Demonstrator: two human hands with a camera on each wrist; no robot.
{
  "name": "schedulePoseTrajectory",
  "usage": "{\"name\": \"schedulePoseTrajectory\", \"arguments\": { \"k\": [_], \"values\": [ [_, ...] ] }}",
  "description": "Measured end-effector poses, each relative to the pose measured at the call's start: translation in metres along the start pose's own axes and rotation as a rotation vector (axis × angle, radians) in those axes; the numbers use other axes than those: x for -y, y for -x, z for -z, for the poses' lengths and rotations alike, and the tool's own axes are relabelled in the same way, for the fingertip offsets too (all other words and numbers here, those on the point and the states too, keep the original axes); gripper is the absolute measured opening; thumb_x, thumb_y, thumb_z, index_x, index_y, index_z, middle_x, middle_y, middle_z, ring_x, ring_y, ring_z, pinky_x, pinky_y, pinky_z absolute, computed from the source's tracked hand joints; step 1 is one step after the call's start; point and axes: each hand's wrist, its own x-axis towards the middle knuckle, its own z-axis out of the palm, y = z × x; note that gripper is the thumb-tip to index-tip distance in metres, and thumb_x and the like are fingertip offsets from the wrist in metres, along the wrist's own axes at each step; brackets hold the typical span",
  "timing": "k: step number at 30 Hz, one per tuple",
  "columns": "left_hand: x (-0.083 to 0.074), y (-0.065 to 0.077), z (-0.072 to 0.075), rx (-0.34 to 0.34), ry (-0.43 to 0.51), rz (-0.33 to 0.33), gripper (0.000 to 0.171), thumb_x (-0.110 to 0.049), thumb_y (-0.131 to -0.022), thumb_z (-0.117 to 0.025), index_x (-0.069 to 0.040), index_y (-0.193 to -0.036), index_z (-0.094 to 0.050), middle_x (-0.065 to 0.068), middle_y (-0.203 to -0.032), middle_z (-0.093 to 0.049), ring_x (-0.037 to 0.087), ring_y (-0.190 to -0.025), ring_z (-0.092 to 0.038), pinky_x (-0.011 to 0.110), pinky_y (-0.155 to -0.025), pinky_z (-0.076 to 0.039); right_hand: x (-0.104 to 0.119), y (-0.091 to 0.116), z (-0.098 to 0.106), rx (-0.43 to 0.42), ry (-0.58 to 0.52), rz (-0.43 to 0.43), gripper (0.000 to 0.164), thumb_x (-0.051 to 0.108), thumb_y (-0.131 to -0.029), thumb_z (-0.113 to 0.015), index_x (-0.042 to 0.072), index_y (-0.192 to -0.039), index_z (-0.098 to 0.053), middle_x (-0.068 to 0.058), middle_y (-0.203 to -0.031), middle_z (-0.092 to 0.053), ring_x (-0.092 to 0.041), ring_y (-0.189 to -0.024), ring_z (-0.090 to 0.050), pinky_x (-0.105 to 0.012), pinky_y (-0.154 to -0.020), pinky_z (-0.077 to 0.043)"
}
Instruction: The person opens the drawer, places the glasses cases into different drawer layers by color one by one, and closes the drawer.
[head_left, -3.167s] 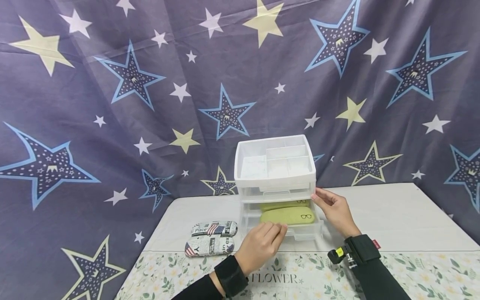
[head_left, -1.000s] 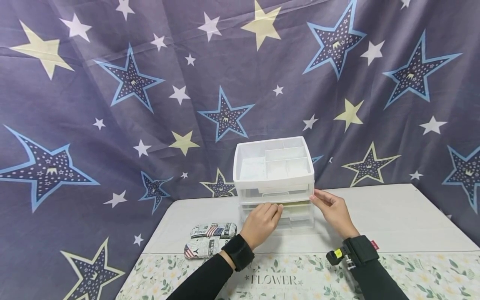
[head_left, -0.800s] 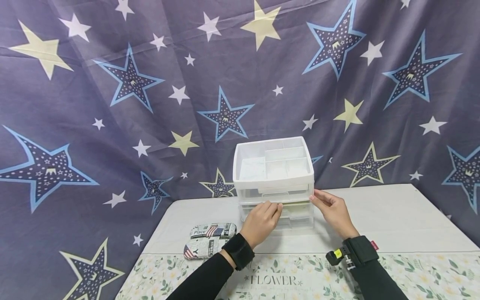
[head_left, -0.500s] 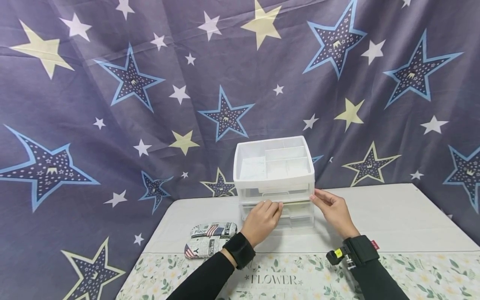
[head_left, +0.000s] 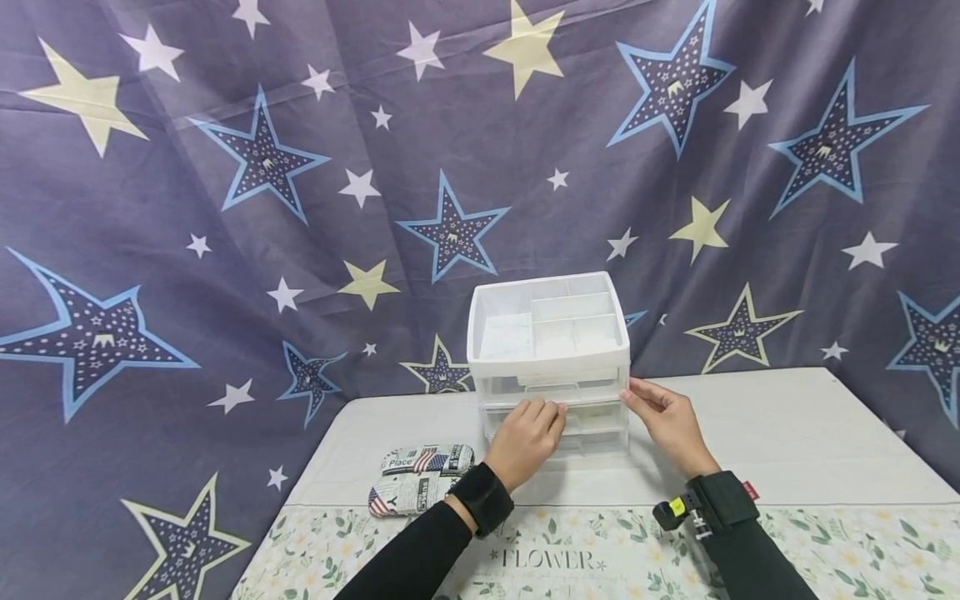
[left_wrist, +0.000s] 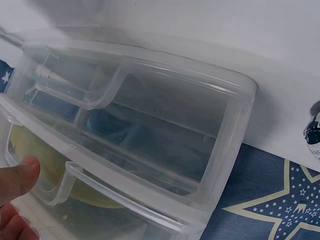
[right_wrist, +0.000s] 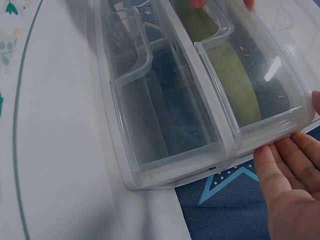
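A small drawer organizer of clear and white plastic stands on the table. Green glasses cases show through the front of its middle drawer. My left hand has its fingers curled at the handle of that drawer, and in the left wrist view the thumb lies against the handle. At the organizer's right side, my right hand grips the front corner between thumb and fingers. The lower drawer sits in its slot below the middle one.
Left of the organizer, two newsprint-patterned glasses cases lie side by side, partly behind my left wrist. The organizer's top tray has white dividers. A floral cloth strip covers the table's front; a star-patterned curtain hangs behind.
The middle drawer, pulled out with green glasses cases showing about three seconds ago, has slid in. My left hand moved forward with it; my right hand stayed at the corner.
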Motion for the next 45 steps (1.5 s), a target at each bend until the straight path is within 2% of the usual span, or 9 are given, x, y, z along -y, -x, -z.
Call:
{"name": "schedulePoseTrajectory", "arguments": {
  "k": [6,18,21,25,30,35,38,41,45],
  "values": [
    [-0.001,0.002,-0.001,0.015,-0.011,-0.007,0.045,0.001,-0.109,-0.031,-0.002,-0.118,-0.075,0.004,-0.093,-0.064,0.018,-0.081,-0.059,0.026,-0.071,-0.055,0.002,0.000,0.000,0.007,0.009,0.003,0.061,0.043,-0.099,-0.069,0.001,-0.141,-0.059,-0.020,-0.135,-0.065,-0.033,-0.126,-0.062,-0.007,-0.090,-0.048],
    [0.003,0.002,-0.006,-0.067,-0.039,-0.076,0.044,-0.001,-0.109,-0.034,-0.003,-0.114,-0.077,0.003,-0.089,-0.065,0.016,-0.077,-0.061,0.025,-0.069,-0.056,0.002,0.001,0.000,-0.008,0.016,0.002,0.059,0.042,-0.099,-0.070,0.000,-0.140,-0.061,-0.021,-0.133,-0.066,-0.034,-0.124,-0.063,-0.006,-0.088,-0.048],
    [0.005,0.002,-0.003,-0.084,-0.040,-0.086,0.045,0.001,-0.109,-0.033,-0.003,-0.113,-0.077,0.002,-0.088,-0.065,0.016,-0.076,-0.061,0.025,-0.068,-0.057,0.001,0.001,-0.001,-0.009,0.022,0.000,0.059,0.042,-0.098,-0.070,0.001,-0.140,-0.061,-0.020,-0.132,-0.067,-0.034,-0.124,-0.063,-0.017,-0.095,-0.053],
    [0.009,-0.003,0.008,-0.098,-0.044,-0.098,0.043,0.002,-0.108,-0.035,-0.004,-0.111,-0.078,0.001,-0.087,-0.065,0.014,-0.076,-0.062,0.022,-0.068,-0.057,0.001,0.001,-0.001,-0.010,0.028,0.003,0.059,0.043,-0.099,-0.070,0.002,-0.140,-0.061,-0.020,-0.131,-0.067,-0.034,-0.124,-0.063,-0.042,-0.104,-0.054],
    [0.007,-0.001,0.002,-0.087,-0.027,-0.086,0.043,0.001,-0.109,-0.034,-0.003,-0.113,-0.077,0.002,-0.088,-0.066,0.015,-0.077,-0.063,0.023,-0.070,-0.058,0.001,0.000,-0.001,-0.010,0.030,0.013,0.059,0.042,-0.099,-0.069,0.002,-0.140,-0.061,-0.020,-0.132,-0.067,-0.035,-0.123,-0.064,-0.050,-0.105,-0.052],
    [0.001,0.004,-0.005,-0.072,0.004,-0.059,0.045,0.002,-0.107,-0.031,-0.003,-0.113,-0.075,0.004,-0.093,-0.068,0.017,-0.080,-0.064,0.027,-0.074,-0.060,0.001,0.000,0.000,-0.007,0.033,0.015,0.059,0.043,-0.099,-0.069,0.002,-0.140,-0.061,-0.020,-0.132,-0.067,-0.034,-0.124,-0.064,-0.045,-0.105,-0.054],
    [-0.005,0.006,-0.003,-0.048,0.029,-0.060,0.040,0.001,-0.106,-0.034,-0.005,-0.110,-0.073,0.003,-0.096,-0.068,0.018,-0.082,-0.063,0.028,-0.076,-0.060,0.000,0.000,0.000,-0.005,0.025,0.014,0.059,0.043,-0.099,-0.070,0.002,-0.140,-0.061,-0.020,-0.132,-0.067,-0.034,-0.124,-0.063,-0.030,-0.100,-0.056],
    [-0.010,0.006,-0.001,0.010,0.051,-0.055,0.034,-0.002,-0.107,-0.037,-0.007,-0.111,-0.071,0.002,-0.099,-0.067,0.017,-0.085,-0.062,0.027,-0.077,-0.058,0.000,0.000,0.000,-0.002,0.005,0.020,0.059,0.041,-0.099,-0.070,0.001,-0.140,-0.061,-0.020,-0.132,-0.066,-0.034,-0.124,-0.063,-0.013,-0.092,-0.053],
    [-0.016,0.007,-0.001,0.102,0.086,-0.036,0.028,-0.007,-0.105,-0.044,-0.008,-0.116,-0.069,0.001,-0.103,-0.066,0.017,-0.089,-0.061,0.025,-0.078,-0.057,0.001,0.001,0.001,-0.003,-0.007,0.029,0.059,0.041,-0.098,-0.071,0.000,-0.140,-0.061,-0.021,-0.132,-0.066,-0.035,-0.123,-0.063,-0.005,-0.087,-0.048]
  ]
}}
